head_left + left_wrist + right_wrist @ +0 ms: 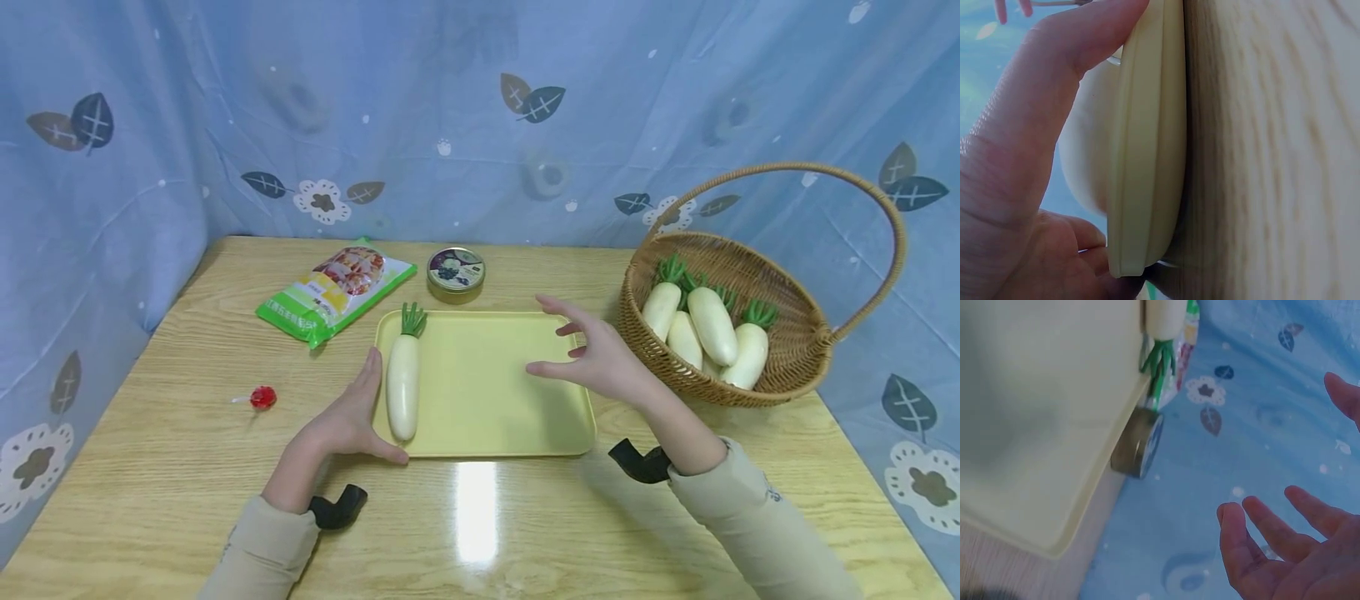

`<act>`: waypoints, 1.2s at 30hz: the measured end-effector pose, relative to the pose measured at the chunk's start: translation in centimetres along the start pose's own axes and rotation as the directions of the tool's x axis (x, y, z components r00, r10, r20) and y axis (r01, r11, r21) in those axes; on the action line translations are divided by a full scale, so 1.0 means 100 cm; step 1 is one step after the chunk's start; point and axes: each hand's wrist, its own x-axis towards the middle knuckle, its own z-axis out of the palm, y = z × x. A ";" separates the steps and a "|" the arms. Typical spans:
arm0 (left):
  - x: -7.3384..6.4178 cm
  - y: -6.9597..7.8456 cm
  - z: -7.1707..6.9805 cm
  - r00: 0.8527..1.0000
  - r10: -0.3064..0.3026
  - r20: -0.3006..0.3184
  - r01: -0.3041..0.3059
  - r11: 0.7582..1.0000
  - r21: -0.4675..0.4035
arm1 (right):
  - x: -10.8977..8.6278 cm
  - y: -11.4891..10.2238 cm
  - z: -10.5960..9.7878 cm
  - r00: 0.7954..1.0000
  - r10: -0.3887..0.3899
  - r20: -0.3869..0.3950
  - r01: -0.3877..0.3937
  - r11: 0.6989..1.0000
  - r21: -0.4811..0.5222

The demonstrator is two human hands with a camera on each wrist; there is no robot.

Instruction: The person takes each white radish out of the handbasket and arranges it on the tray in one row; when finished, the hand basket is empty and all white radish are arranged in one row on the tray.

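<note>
A yellow tray (487, 383) lies on the table, with a white radish (402, 387) with green leaf stubs along its left side. At the tray's near left corner is my left hand (348, 417), fingers stretched along the left edge and thumb at the front edge. In the left wrist view, that thumb (1054, 75) reaches over to the tray's rim (1141, 156). My right hand (596, 354) hovers over the tray's right edge, thumb and fingers spread, holding nothing. The right wrist view also shows its spread fingers (1297, 537) apart from the tray.
A wicker basket (806, 367) with a tall handle and several white radishes (712, 327) stands at the right. Behind the tray are a round tin (456, 271) and a green food packet (337, 292). A red lollipop (262, 397) lies at the left. Blue curtain (450, 108) surrounds the table.
</note>
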 end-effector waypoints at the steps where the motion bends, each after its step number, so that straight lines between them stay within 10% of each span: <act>1: 0.000 0.000 0.000 1.000 -0.002 0.001 0.002 1.000 0.002 | -0.001 0.001 -0.002 1.000 0.001 -0.007 -0.001 1.000 -0.005; 36: 0.001 -0.002 0.000 1.000 -0.021 0.009 0.021 1.000 -0.004 | -0.037 0.034 -0.073 0.977 0.005 -0.212 -0.020 0.998 -0.067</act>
